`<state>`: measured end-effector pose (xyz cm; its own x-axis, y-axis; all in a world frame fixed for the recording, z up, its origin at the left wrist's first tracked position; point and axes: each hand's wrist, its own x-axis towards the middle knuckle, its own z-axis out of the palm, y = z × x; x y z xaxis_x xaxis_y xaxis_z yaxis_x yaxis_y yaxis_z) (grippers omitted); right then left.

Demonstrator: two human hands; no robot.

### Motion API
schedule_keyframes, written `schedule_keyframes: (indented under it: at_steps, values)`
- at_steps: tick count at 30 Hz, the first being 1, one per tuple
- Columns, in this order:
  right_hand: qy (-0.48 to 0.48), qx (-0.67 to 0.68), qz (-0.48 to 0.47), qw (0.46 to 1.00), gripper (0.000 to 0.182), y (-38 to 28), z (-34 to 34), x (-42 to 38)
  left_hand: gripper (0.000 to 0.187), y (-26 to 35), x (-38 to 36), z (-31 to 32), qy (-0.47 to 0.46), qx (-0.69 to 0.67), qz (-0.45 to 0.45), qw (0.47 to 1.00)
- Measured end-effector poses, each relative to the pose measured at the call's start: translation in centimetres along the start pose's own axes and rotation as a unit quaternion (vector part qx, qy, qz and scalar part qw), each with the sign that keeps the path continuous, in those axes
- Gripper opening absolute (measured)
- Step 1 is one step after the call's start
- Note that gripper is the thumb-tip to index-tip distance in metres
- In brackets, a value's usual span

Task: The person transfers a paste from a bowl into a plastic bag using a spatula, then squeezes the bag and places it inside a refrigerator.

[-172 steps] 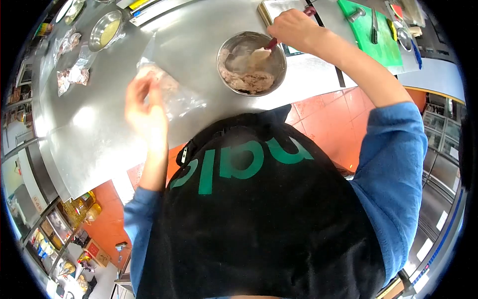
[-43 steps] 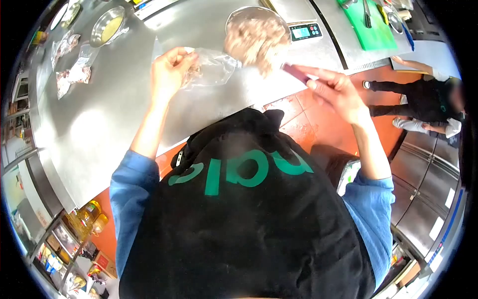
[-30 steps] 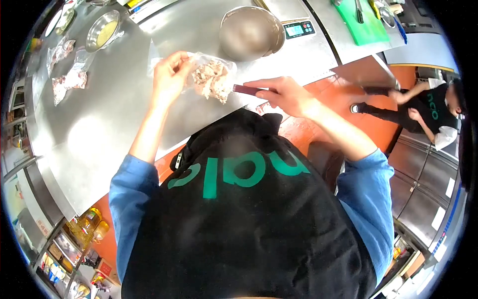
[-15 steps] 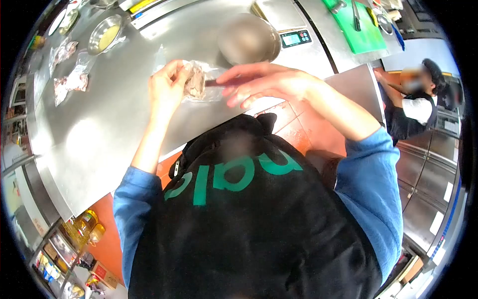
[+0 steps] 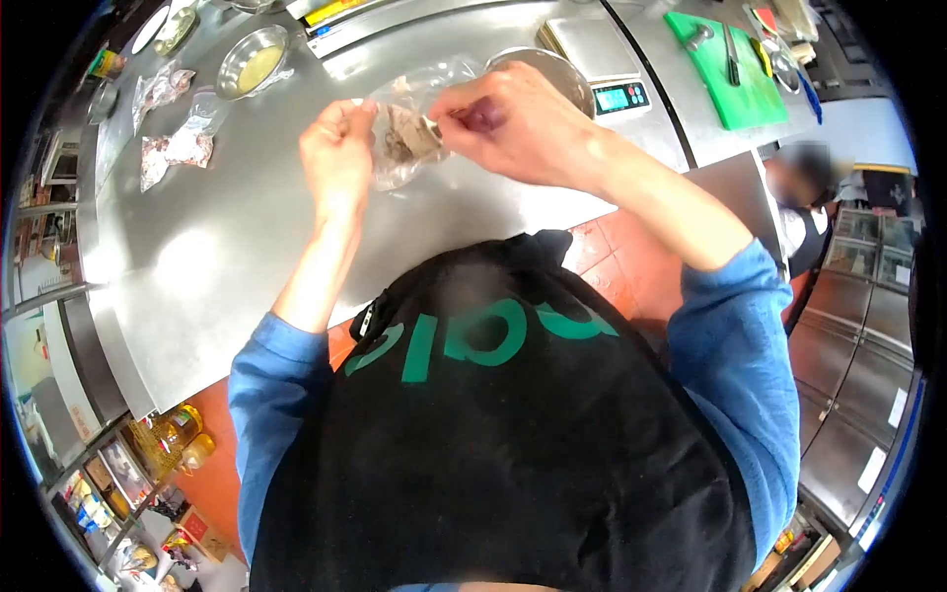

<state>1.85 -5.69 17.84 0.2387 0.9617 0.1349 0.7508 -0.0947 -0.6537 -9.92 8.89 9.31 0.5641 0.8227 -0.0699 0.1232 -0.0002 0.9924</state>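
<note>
So the clear plastic bag point(image 5: 397, 176) is thin, crinkly and shiny, and the pale, lumpy mixture point(image 5: 406, 136) in it sits right between the hands, over a smooth, reflective metal surface point(image 5: 247, 227). Just beyond the right hand there's a round metal bowl point(image 5: 564, 77), partly hidden by it, with a lit blue display point(image 5: 619, 97) beside it, digits too small to read. The black apron point(image 5: 493, 444) below the hands has big green lettering, but folds make the full word tricky. Left hand point(image 5: 337, 153) is pinched narrow on the bag's edge, thumb against fingers. Right hand point(image 5: 533, 126) is curled closed round a dark red handle point(image 5: 483, 114); can't tell if its fingers also touch the plastic.
</note>
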Motion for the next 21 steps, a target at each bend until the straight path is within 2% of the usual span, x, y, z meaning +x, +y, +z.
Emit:
schedule_keyframes:
  at_steps: [3, 4, 6, 8, 10, 11, 14, 16, 18, 19, 20, 21]
  values:
    - [0.016, 0.022, 0.018, 0.999, 0.012, -3.1, -1.3, 0.6, 0.014, 0.4, -1.0, -0.4, 0.012, 0.005, -0.003, 1.000]
    - [0.014, 0.022, 0.015, 1.000, 0.012, -2.0, -0.7, 1.0, 0.014, 1.1, -1.1, -0.3, 0.019, 0.012, -0.013, 1.000]
    - [-0.038, -0.080, 0.000, 0.996, 0.014, 1.5, 0.4, 2.5, 0.014, 1.5, -0.6, -0.7, 0.031, 0.013, -0.014, 0.999]
    - [-0.037, -0.088, 0.016, 0.995, 0.015, 0.2, -0.4, 3.0, 0.015, 0.6, -0.5, -1.0, 0.016, 0.010, -0.038, 0.999]
    - [0.001, 0.066, 0.078, 0.995, 0.015, -1.9, -0.8, 3.1, 0.015, 1.4, -1.2, -0.7, 0.025, 0.000, -0.045, 0.999]
    - [0.030, -0.001, 0.035, 0.999, 0.014, -0.5, 0.4, 3.8, 0.015, 1.9, -1.0, -0.5, 0.037, -0.014, -0.036, 0.999]
    - [0.078, -0.033, -0.012, 0.996, 0.016, -2.6, -0.5, 4.1, 0.015, 0.1, -0.4, -0.8, 0.017, -0.022, -0.046, 0.999]
    - [0.046, -0.004, 0.017, 0.999, 0.017, -3.0, -0.6, 4.1, 0.015, 0.4, -1.0, -0.8, 0.029, -0.035, -0.050, 0.998]
    - [0.034, -0.098, -0.038, 0.994, 0.018, 0.0, 1.1, 5.1, 0.014, 1.0, -0.7, -0.6, 0.043, -0.057, -0.029, 0.997]
    - [0.013, -0.110, -0.099, 0.989, 0.018, -1.1, 0.4, 4.8, 0.014, 0.7, -0.7, -0.5, 0.043, -0.065, -0.039, 0.996]
    - [0.010, -0.112, -0.105, 0.988, 0.018, -2.2, -0.5, 5.1, 0.014, 0.5, -0.7, -0.5, 0.047, -0.073, -0.053, 0.995]
    - [0.015, -0.072, -0.070, 0.995, 0.019, -3.2, -1.1, 5.0, 0.014, 0.6, -0.9, -0.6, 0.047, -0.069, -0.061, 0.995]
